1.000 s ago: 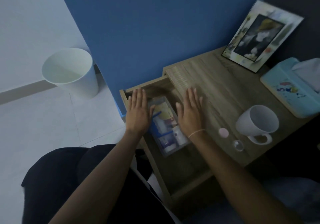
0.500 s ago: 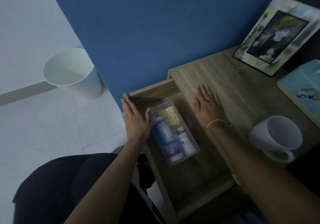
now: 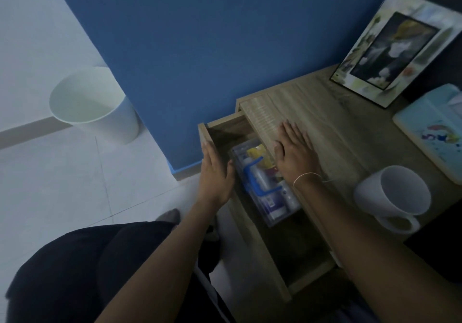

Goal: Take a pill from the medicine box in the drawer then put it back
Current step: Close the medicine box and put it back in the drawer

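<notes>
A clear plastic medicine box [image 3: 271,190] with a blue handle lies in the open wooden drawer [image 3: 265,255] of the nightstand. Small bottles and packets show through its lid. My left hand [image 3: 216,172] rests flat against the drawer's left wall, fingers straight, thumb toward the box. My right hand [image 3: 295,152] lies palm down on the nightstand top at the drawer's right edge, holding nothing. Its thumb hangs over the box's far end.
A white mug [image 3: 393,195] stands on the nightstand top [image 3: 337,127] to the right. A framed picture [image 3: 397,45] leans at the back, a light blue tissue box [image 3: 435,130] beside it. A white bin [image 3: 92,105] sits on the floor at left.
My hands have parted from over the box: the left went to the drawer's left wall, the right onto the nightstand top. The box now lies uncovered.
</notes>
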`<state>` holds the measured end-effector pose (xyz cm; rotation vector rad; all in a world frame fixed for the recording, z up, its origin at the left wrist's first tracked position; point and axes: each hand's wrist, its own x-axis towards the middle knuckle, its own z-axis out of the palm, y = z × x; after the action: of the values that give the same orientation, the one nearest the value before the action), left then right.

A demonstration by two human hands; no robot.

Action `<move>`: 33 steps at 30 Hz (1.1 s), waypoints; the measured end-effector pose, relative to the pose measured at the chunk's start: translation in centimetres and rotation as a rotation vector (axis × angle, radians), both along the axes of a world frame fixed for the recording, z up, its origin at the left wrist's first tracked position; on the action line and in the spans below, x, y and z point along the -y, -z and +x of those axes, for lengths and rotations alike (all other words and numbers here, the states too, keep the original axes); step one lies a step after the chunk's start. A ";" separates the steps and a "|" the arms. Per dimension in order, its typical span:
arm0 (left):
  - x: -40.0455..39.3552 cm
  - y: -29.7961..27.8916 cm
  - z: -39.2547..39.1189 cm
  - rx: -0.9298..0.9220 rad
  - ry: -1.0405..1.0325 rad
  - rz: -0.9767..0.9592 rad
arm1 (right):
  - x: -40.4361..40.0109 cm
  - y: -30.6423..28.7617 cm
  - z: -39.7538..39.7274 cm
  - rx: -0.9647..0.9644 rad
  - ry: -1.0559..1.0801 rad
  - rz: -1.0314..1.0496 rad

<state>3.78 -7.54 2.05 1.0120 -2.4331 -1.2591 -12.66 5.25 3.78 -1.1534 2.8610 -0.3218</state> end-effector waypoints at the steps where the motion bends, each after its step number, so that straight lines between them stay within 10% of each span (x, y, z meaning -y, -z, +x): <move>1: -0.3 -0.1 -0.1 -0.007 0.000 0.017 | 0.0 0.0 0.1 0.000 0.000 0.002; 33: -1.3 -1.4 -6.5 0.021 0.186 0.199 | 0.3 0.2 0.2 0.004 0.010 -0.068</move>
<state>-2.71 -6.20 3.44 0.8637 -2.5048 -1.5864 -12.42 4.96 3.61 -1.1480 2.8748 -0.4239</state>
